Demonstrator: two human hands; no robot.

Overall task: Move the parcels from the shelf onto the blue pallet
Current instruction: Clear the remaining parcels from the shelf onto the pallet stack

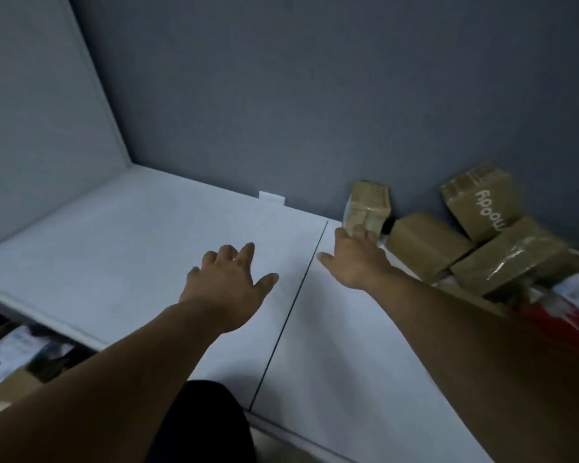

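Left hand (228,279) is held over white shelf (141,248), grip open, fingers spread. Right hand (356,259) is stretched twd small taped parcel (370,203) at back wall, grip open, fingertips at its base; contact unclear. More cardboard parcels (425,243) are piled just right of it.

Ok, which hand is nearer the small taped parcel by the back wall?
Right. The right hand has fingertips at the small taped parcel; the left hand is over the shelf, farther left.
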